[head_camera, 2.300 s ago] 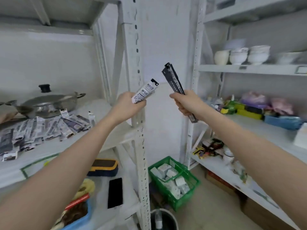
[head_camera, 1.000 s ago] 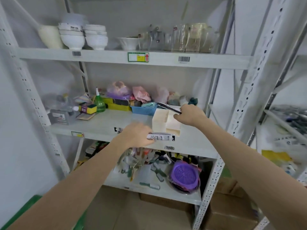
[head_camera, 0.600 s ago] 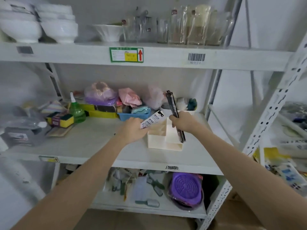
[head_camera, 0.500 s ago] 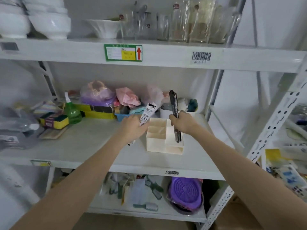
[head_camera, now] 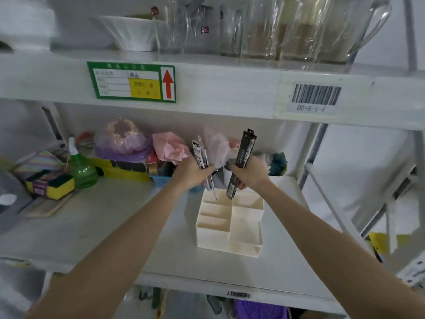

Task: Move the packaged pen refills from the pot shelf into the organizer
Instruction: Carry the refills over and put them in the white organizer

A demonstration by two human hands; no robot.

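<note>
Now both hands are over the back of a cream organizer (head_camera: 230, 221) that stands on a white shelf (head_camera: 96, 217). The left hand (head_camera: 192, 172) has its fingers curled round a white refill pack (head_camera: 200, 155), held nearly upright, with its thin lower end dipping toward the organizer's rear left compartment. The right hand (head_camera: 248, 173) grips a dark refill pack (head_camera: 242, 157), also nearly upright and leaning a little to the right at the top; its lower end reaches the rim of the rear compartments, though which one is hard to tell. Behind the hands lie pink and purple bags (head_camera: 142, 143), a blue basket (head_camera: 161, 179), a green spray bottle (head_camera: 81, 168) and sponges (head_camera: 49, 184). Above, glass jugs (head_camera: 299, 28) and a white bowl (head_camera: 128, 28) stand on the upper shelf (head_camera: 230, 93), which carries a green label (head_camera: 131, 81) and a barcode sticker (head_camera: 316, 95).
</note>
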